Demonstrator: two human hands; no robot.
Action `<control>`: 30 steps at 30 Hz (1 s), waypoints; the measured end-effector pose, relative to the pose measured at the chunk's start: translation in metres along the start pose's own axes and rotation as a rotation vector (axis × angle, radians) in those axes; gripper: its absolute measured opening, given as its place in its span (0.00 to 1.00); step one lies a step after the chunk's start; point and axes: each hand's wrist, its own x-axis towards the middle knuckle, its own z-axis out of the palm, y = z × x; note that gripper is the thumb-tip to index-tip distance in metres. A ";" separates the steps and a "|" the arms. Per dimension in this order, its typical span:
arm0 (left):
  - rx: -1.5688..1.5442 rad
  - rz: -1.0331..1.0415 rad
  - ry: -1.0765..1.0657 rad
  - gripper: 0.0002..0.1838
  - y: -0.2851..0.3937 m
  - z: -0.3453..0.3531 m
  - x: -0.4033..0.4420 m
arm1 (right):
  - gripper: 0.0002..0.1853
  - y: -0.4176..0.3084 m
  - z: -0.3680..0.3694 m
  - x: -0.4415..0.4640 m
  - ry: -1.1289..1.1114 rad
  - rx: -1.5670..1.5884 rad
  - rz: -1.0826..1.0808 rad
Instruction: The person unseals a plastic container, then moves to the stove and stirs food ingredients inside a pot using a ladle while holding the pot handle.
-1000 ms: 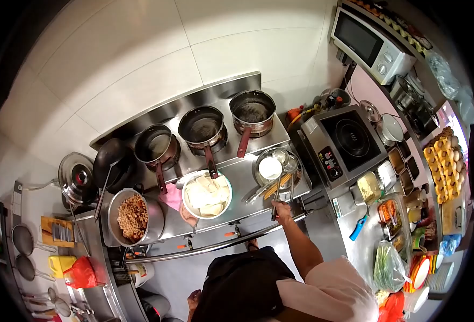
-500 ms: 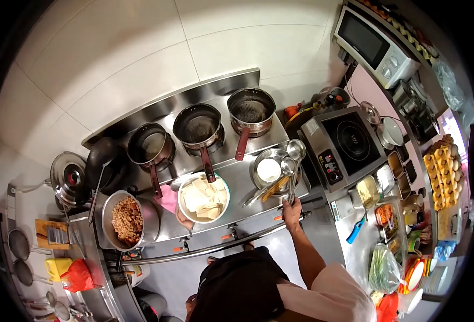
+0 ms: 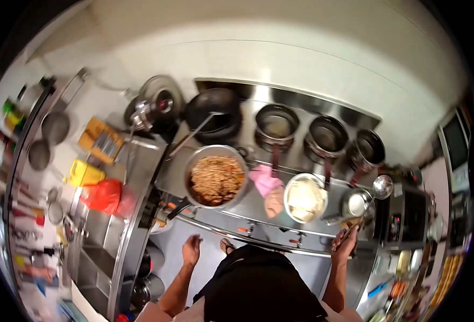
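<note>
My right hand [image 3: 345,242] is closed on the handle of a ladle [image 3: 383,186], at the front edge of the stove. The ladle's round bowl is up beside a small metal pot [image 3: 356,203] with something white in it. Loosely curled and holding nothing visible, my left hand [image 3: 192,248] hangs over the floor in front of the rail. Above it stands a large pot [image 3: 187,185] filled with a brown, bean-like food. A white bowl [image 3: 286,201] of pale, flat pieces and a pink cloth [image 3: 265,180] sit between the two pots.
Three dark saucepans [image 3: 277,129] line the back of the stove, with a black wok [image 3: 213,110] to their left. A metal rail [image 3: 237,237] runs along the front. At left are a sink [image 3: 98,263], a red bag [image 3: 103,196] and a yellow container [image 3: 84,173].
The view has swung left, bringing more of the sink side into sight. My left hand now shows out in front of my body. My right hand stays on the ladle, whose bowl has shifted.
</note>
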 end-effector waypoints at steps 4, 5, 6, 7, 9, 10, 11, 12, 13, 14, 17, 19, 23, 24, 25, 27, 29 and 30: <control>0.195 0.321 0.330 0.14 0.028 -0.057 0.074 | 0.27 0.014 0.131 -0.060 -0.172 -0.258 -0.040; 0.159 0.316 0.350 0.19 0.046 -0.070 0.086 | 0.26 0.029 0.149 -0.065 -0.240 -0.330 -0.068; 0.236 0.347 0.328 0.24 0.045 -0.077 0.102 | 0.23 0.042 0.175 -0.075 -0.275 -0.359 -0.045; 0.358 0.392 0.316 0.28 0.051 -0.085 0.117 | 0.22 0.055 0.195 -0.084 -0.311 -0.454 -0.026; 0.438 0.363 0.223 0.28 0.027 -0.079 0.145 | 0.13 0.094 0.217 -0.088 -0.421 -0.475 0.119; 0.435 0.233 0.072 0.28 0.015 -0.074 0.157 | 0.12 0.104 0.237 -0.098 -0.458 -0.496 0.169; 0.426 0.104 -0.081 0.28 0.007 -0.069 0.167 | 0.12 0.117 0.251 -0.104 -0.536 -0.538 0.149; 0.413 -0.023 -0.233 0.29 -0.002 -0.065 0.176 | 0.18 0.124 0.263 -0.105 -0.608 -0.723 0.128; 0.465 -0.048 -0.271 0.29 -0.006 -0.063 0.182 | 0.25 0.129 0.275 -0.104 -0.677 -0.907 0.105; 0.516 -0.074 -0.310 0.29 -0.010 -0.061 0.186 | 0.25 0.136 0.284 -0.104 -0.735 -1.059 -0.127; 0.584 -0.120 -0.376 0.28 -0.007 -0.064 0.188 | 0.25 0.162 0.305 -0.086 -0.825 -1.422 -0.679; 0.591 -0.150 -0.420 0.27 -0.010 -0.060 0.186 | 0.25 0.179 0.318 -0.069 -0.794 -1.612 -0.810; 0.497 -0.193 -0.420 0.20 -0.011 -0.059 0.182 | 0.24 0.199 0.362 -0.035 -0.939 -1.817 -0.645; 0.500 -0.205 -0.402 0.19 -0.010 -0.058 0.181 | 0.18 0.205 0.372 -0.030 -0.995 -1.827 -0.714; 0.504 -0.217 -0.383 0.18 -0.008 -0.058 0.179 | 0.17 0.213 0.379 -0.024 -1.010 -1.870 -0.721; 0.516 -0.232 -0.344 0.17 -0.006 -0.058 0.178 | 0.15 0.228 0.387 -0.014 -1.031 -1.954 -0.727; 0.527 -0.239 -0.313 0.16 -0.009 -0.052 0.175 | 0.14 0.233 0.388 -0.007 -1.145 -1.956 -0.715; 0.511 -0.265 -0.317 0.15 -0.012 -0.049 0.176 | 0.15 0.239 0.383 0.004 -1.188 -1.978 -0.704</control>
